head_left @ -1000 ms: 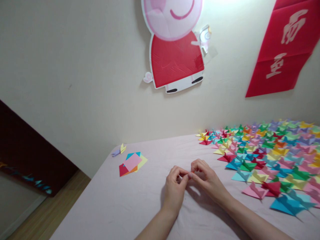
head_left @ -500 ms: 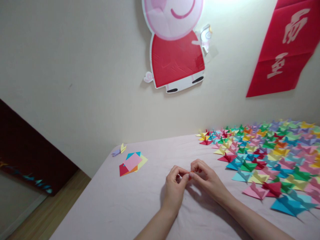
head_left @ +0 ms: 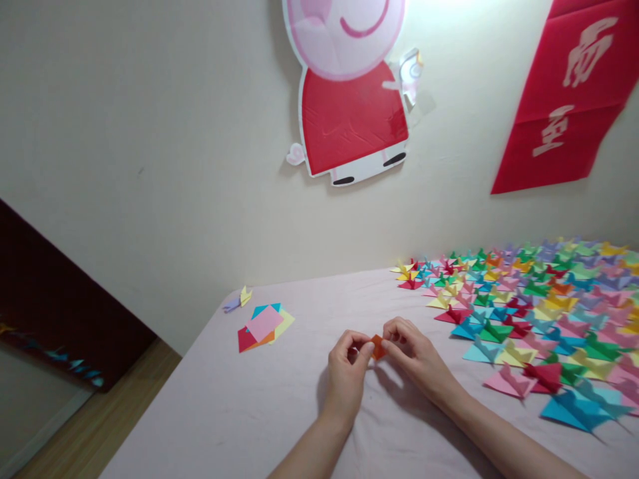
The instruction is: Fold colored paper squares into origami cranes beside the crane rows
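A small folded piece of orange origami paper [head_left: 378,347] is pinched between my two hands, a little above the pale pink cloth. My left hand [head_left: 348,366] grips its left corner between thumb and forefinger. On the opposite side, the thumb and fingertips of my right hand [head_left: 415,352] close on its right corner. The paper looks like a small diamond; its finer folds are too small to make out.
Rows of colourful folded paper cranes [head_left: 539,306] cover the right side of the cloth [head_left: 200,412]. Loose square sheets [head_left: 264,324] lie in a pile on the left. Behind them are two small folded pieces [head_left: 238,300]. The wall bears a cartoon pig cutout [head_left: 354,120] and a red banner [head_left: 564,100].
My fingertips have moved slightly apart, and the orange paper, mostly covered before, now shows as a diamond between them. Both hands keep nearly the same place.
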{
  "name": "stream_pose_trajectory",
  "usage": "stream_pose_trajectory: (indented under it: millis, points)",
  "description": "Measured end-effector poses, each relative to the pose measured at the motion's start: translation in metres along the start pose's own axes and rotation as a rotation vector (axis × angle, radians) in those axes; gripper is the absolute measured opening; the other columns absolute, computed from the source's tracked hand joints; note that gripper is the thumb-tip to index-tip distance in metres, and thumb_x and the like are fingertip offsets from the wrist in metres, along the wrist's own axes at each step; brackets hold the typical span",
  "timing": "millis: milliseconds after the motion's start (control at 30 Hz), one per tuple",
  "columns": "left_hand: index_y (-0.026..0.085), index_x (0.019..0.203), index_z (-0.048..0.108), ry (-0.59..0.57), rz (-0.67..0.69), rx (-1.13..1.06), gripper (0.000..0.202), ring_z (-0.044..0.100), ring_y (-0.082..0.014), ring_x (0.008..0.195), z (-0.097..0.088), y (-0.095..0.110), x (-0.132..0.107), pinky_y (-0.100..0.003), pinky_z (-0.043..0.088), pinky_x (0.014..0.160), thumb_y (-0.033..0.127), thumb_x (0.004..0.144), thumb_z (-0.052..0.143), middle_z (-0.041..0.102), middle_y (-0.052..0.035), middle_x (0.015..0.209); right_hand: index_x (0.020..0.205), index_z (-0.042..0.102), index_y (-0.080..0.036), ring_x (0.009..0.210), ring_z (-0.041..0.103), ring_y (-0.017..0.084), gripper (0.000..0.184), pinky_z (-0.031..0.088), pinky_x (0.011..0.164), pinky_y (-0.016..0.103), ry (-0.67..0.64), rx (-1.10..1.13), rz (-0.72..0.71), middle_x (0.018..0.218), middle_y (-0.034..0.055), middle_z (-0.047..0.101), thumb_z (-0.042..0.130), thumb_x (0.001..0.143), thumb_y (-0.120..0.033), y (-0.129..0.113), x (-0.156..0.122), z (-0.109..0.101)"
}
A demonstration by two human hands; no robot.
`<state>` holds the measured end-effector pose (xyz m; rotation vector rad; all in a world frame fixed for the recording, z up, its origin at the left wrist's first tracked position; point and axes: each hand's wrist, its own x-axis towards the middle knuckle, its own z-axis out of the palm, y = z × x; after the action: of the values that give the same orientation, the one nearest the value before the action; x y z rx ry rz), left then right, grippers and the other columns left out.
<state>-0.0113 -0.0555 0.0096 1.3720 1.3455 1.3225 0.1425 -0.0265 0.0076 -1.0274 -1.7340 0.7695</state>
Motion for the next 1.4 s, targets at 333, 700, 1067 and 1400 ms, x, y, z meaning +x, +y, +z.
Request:
stream_pose_trajectory:
  millis: [333,700,1067,1400]
  points:
    - [0.024,0.092,0.061,0.017,0.052,0.200,0.011,0.057,-0.0183,0.082,-0.001,0.000,-0.002,-0.029,0.045,0.075,0.017,0.086,0.054,0.062,-0.0011,0.089,0.076,0.056,-0.023,0.065,0.055,0.019,0.012,0.043,0.060,0.030,-0.020,-0.164,0.064,0.069,-0.0006,0.060,0.055,0.085,-0.031,0.002,-0.003,0.001]
    - [0.030,0.107,0.066,-0.158,0.286,0.826,0.040,0.050,-0.0223,0.102,-0.005,-0.001,-0.004,-0.038,0.041,0.085,0.001,0.088,0.048,0.064,0.0003,0.107,0.080,0.061,-0.022,0.092,0.053,0.023,0.028,0.042,0.084,0.038,-0.210,-0.331,-0.010,0.090,0.0045,0.059,0.046,0.067,-0.002,0.012,0.002,-0.007]
    - [0.021,0.099,0.065,-0.229,0.410,1.099,0.013,0.052,-0.0255,0.103,-0.004,0.012,-0.004,-0.045,0.041,0.094,0.014,0.089,0.059,0.065,-0.0030,0.103,0.072,0.055,-0.022,0.085,0.052,0.023,0.014,0.042,0.081,0.038,-0.265,-0.367,-0.022,0.083,0.0045,0.061,0.048,0.078,-0.011,0.007,0.003,-0.012]
    - [0.021,0.096,0.068,-0.279,0.393,1.151,0.010,0.053,-0.0255,0.102,-0.002,0.021,0.003,-0.045,0.041,0.090,0.023,0.094,0.058,0.066,-0.0032,0.101,0.076,0.054,-0.022,0.084,0.053,0.023,0.014,0.042,0.077,0.035,-0.236,-0.473,-0.057,0.085,0.0055,0.063,0.049,0.081,-0.010,0.007,0.002,-0.011]
